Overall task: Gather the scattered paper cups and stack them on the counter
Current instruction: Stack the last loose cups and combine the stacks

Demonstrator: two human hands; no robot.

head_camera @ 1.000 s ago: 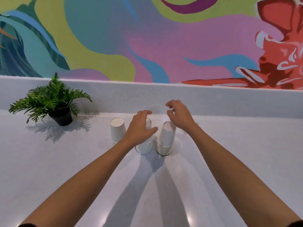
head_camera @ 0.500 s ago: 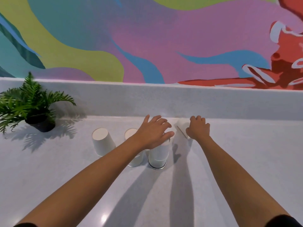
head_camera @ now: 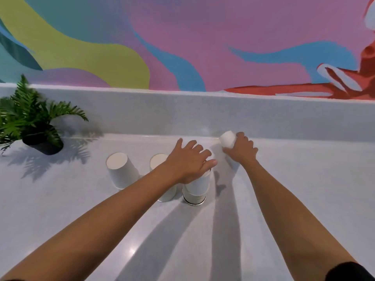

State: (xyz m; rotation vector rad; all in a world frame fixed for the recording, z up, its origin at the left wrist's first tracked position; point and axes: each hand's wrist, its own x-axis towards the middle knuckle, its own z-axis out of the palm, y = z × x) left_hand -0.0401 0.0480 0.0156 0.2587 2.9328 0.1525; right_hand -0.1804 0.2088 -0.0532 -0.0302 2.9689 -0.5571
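Observation:
Three lots of white paper cups stand upside down in a row on the white counter. A single cup is on the left. A second cup in the middle is partly hidden by my left forearm. On the right is a stack of nested cups. My left hand lies flat on top of the stack, fingers spread. My right hand is further back near the backsplash, closed around another white cup that is tilted.
A small potted fern in a black pot stands at the far left of the counter. A low grey backsplash runs along the back under a colourful mural wall.
My right hand has closed on the far cup and tilted it up off the counter. My left hand has settled on top of the stack. The camera has shifted slightly.

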